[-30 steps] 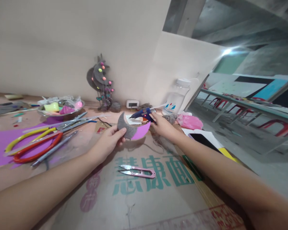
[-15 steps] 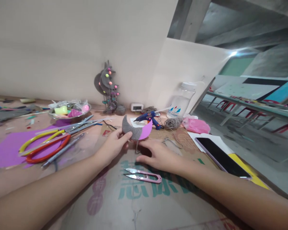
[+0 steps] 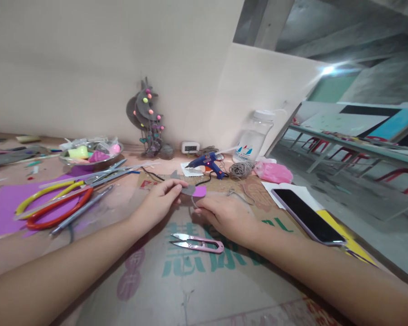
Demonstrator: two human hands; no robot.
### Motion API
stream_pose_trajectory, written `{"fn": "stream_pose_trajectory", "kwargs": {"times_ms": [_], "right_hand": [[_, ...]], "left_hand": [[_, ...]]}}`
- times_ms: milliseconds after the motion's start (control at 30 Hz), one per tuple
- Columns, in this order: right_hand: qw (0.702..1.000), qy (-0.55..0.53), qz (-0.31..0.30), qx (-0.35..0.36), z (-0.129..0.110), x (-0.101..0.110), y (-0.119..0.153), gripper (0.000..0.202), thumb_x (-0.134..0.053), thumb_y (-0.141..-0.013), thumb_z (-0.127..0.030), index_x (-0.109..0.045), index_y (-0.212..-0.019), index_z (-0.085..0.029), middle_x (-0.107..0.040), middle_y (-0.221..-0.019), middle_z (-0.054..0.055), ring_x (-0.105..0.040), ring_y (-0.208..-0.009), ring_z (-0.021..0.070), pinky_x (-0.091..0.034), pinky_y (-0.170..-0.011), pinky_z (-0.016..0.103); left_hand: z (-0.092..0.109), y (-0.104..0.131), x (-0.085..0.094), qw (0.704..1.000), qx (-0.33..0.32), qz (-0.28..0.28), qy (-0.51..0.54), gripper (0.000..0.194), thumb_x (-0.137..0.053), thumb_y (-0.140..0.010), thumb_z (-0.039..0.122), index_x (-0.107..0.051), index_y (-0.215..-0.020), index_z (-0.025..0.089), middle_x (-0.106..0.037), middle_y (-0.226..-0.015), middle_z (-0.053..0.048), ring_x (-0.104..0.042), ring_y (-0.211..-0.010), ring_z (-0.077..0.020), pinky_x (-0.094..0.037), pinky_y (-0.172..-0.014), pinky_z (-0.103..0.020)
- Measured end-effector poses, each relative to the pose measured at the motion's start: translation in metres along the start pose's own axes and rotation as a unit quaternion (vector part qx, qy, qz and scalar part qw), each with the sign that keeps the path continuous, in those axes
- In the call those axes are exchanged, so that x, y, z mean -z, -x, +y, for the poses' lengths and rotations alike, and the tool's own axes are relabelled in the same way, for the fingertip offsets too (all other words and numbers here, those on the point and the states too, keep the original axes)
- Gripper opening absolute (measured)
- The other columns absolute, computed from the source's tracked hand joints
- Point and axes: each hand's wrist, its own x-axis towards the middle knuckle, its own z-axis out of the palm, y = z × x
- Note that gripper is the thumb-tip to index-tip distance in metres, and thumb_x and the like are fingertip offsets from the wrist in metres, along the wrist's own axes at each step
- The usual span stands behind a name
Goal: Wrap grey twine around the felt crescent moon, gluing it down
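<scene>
Gray yarn (image 3: 188, 190) covers part of a purple piece (image 3: 200, 191) pinched in the left hand (image 3: 165, 198); the right hand (image 3: 227, 217), just beside it, pinches the yarn strand (image 3: 193, 202). Pink snips (image 3: 215, 246) lie nearer than both hands, a blue glue gun (image 3: 209, 162) beyond them.

I monitor a table (image 3: 17, 256) with a cardboard sheet (image 3: 149, 299) laid flat on it. Pink thread snips (image 3: 202, 244) lie on the cardboard, blades parted, tips facing left. Left section: metal bowl (image 3: 91, 165) and purple sheet (image 3: 7, 208). Rear section: white timer (image 3: 190, 147) and clear bottle (image 3: 250, 140). Far left: grey pieces (image 3: 12, 156), apparently flat; blur prevents me from confirming their material.
</scene>
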Motion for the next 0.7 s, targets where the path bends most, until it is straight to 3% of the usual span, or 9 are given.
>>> {"fn": "stream_pose_trajectory", "kwargs": {"times_ms": [100, 233, 367, 567, 700], "right_hand": [[0.999, -0.026, 0.034, 0.005, 0.004, -0.001, 0.0, 0.024, -0.043, -0.093, -0.029, -0.065, -0.092, -0.019, -0.07, -0.081, 0.004, -0.061, -0.073, 0.0151, -0.038, -0.064, 0.024], [0.995, -0.088, 0.053, -0.018, 0.007, -0.001, -0.001, 0.022, -0.047, -0.091, -0.031, -0.066, -0.091, -0.02, -0.07, -0.078, 0.002, -0.06, -0.069, 0.0127, -0.038, -0.061, 0.022], [0.984, -0.161, 0.059, -0.057, 0.007, 0.003, -0.003, 0.022, -0.047, -0.091, -0.031, -0.066, -0.093, -0.02, -0.069, -0.082, 0.001, -0.06, -0.072, 0.0125, -0.04, -0.065, 0.022], [0.961, -0.232, 0.095, -0.119, 0.012, 0.005, -0.006, 0.022, -0.048, -0.09, -0.032, -0.066, -0.087, -0.019, -0.068, -0.079, 0.001, -0.059, -0.071, 0.0122, -0.042, -0.065, 0.023], [0.951, -0.256, 0.091, -0.148, 0.023, 0.002, -0.007, 0.02, -0.05, -0.087, -0.03, -0.066, -0.081, -0.018, -0.067, -0.076, 0.001, -0.057, -0.068, 0.0124, -0.042, -0.063, 0.023]], "left_hand": [[-0.004, 0.001, -0.001, 0.997, -0.038, -0.027, -0.065, 0.032, -0.064, -0.074, 0.033, -0.059, -0.101, 0.017, -0.062, -0.077, -0.002, -0.057, -0.07, -0.0148, -0.044, -0.063, -0.024], [-0.007, 0.004, -0.002, 0.989, -0.067, -0.049, -0.126, 0.037, -0.07, -0.069, 0.032, -0.052, -0.099, 0.019, -0.061, -0.081, -0.001, -0.059, -0.074, -0.0177, -0.046, -0.064, -0.028], [-0.007, 0.006, -0.004, 0.987, -0.084, -0.056, -0.124, 0.034, -0.069, -0.07, 0.033, -0.048, -0.093, 0.02, -0.059, -0.088, -0.002, -0.06, -0.079, -0.0182, -0.048, -0.069, -0.03], [-0.005, 0.009, -0.005, 0.992, -0.058, -0.084, -0.067, 0.032, -0.068, -0.071, 0.032, -0.046, -0.092, 0.02, -0.057, -0.088, 0.001, -0.061, -0.073, -0.0161, -0.05, -0.065, -0.03], [0.001, 0.011, -0.006, 0.992, -0.06, -0.072, -0.084, 0.03, -0.068, -0.07, 0.03, -0.047, -0.088, 0.02, -0.057, -0.087, 0.001, -0.06, -0.073, -0.0156, -0.049, -0.062, -0.027]]}}
